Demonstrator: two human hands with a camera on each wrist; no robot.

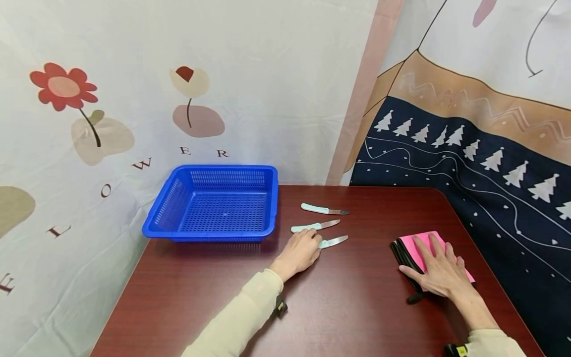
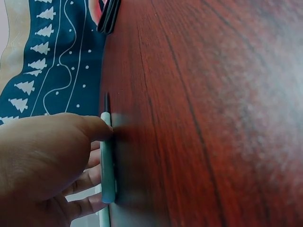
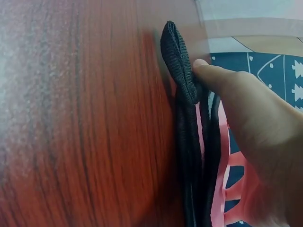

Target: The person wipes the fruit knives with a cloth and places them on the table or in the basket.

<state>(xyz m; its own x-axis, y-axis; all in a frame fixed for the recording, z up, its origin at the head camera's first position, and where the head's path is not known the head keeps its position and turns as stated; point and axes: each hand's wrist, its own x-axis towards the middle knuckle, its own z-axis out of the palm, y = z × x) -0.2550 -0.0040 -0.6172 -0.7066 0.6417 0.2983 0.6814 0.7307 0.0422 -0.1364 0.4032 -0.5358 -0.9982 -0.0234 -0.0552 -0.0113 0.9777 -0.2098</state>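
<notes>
Close to the table's middle, my left hand [image 1: 300,252] pinches the pale mint handle [image 2: 108,165] of the nearest knife between thumb and fingers. That knife's blade [image 1: 337,241] points right, low over the table. Behind it lie a second small knife [image 1: 311,227] and a third knife [image 1: 317,208], both with mint handles and blades to the right. On the right, my right hand [image 1: 439,270] rests with spread fingers on a folded pink cloth item [image 1: 433,239] with black edges. In the right wrist view, a black fabric loop [image 3: 179,61] sticks out from its end, beside the thumb.
A blue perforated plastic basket [image 1: 269,228] stands at the back left of the reddish-brown wooden table [image 1: 357,317]. Behind the table hangs a printed cloth [image 1: 290,89] with flowers, letters and trees, reaching down past the table's right edge.
</notes>
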